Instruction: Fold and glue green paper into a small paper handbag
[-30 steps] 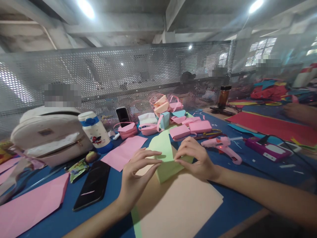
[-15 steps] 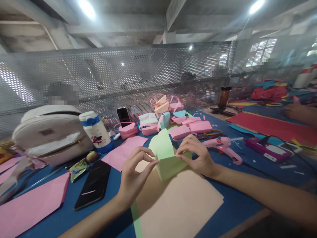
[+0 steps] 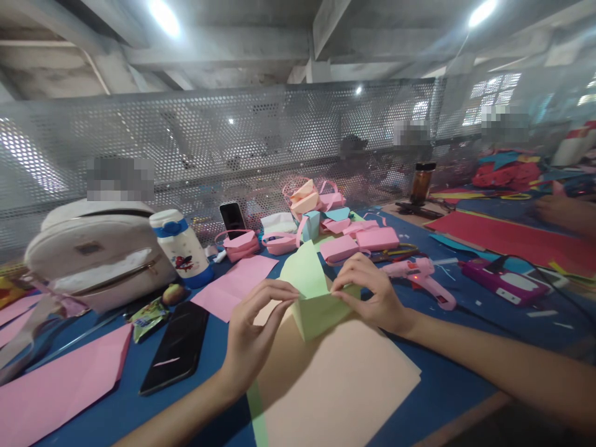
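Observation:
A folded light-green paper box [image 3: 321,315] with a raised rounded flap stands in front of me, over a stack of peach paper sheets [image 3: 344,385]. My left hand [image 3: 261,323] pinches the box's left top corner between thumb and fingers. On the right edge, my right hand [image 3: 367,288] grips the same paper in a pinch. Green paper shows under the left side of the peach stack. Just beyond the box lie several small pink paper bags [image 3: 339,248]. To the right of my right hand rests a pink glue gun [image 3: 426,276].
At left are a white backpack [image 3: 102,254], a white-and-blue bottle [image 3: 181,248], a black phone [image 3: 176,347] and pink sheets [image 3: 69,385]. A purple device [image 3: 505,282] and red paper [image 3: 512,239] lie right. Another person's hand [image 3: 565,214] is at far right. A perforated metal screen [image 3: 279,136] stands behind.
My left hand's fingers have shifted slightly right and up onto the box's left corner. My right hand and the box have hardly moved.

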Motion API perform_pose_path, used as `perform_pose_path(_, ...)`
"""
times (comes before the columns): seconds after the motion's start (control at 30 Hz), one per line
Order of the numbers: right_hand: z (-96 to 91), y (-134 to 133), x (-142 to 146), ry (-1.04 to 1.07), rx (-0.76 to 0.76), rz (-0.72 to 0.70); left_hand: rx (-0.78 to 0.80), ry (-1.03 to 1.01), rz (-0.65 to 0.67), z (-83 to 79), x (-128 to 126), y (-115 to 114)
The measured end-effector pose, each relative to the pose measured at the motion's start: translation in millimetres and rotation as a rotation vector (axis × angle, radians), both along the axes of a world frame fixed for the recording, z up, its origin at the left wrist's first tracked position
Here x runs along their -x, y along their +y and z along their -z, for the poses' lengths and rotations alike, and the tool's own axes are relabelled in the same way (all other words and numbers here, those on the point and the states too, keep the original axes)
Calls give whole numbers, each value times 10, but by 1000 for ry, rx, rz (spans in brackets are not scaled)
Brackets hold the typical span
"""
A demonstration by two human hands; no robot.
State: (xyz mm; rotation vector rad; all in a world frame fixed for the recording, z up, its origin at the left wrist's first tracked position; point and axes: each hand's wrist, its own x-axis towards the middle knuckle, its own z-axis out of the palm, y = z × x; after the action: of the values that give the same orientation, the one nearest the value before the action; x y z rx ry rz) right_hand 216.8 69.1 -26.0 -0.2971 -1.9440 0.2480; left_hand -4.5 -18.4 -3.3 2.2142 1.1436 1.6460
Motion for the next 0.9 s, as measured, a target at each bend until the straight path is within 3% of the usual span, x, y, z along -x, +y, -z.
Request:
perform_pose_path(0.27,-5,-3,2,1,-6,-7,74,29,-6,21,29,-58)
perform_pose_path(0.6,0,-8,-2,-3,-6,-7,-112,102,-112,7,-27,-52)
perform_pose_path(0.9,-1,-5,3,-7,-7,-3,-30,38,-70,99,13,-65)
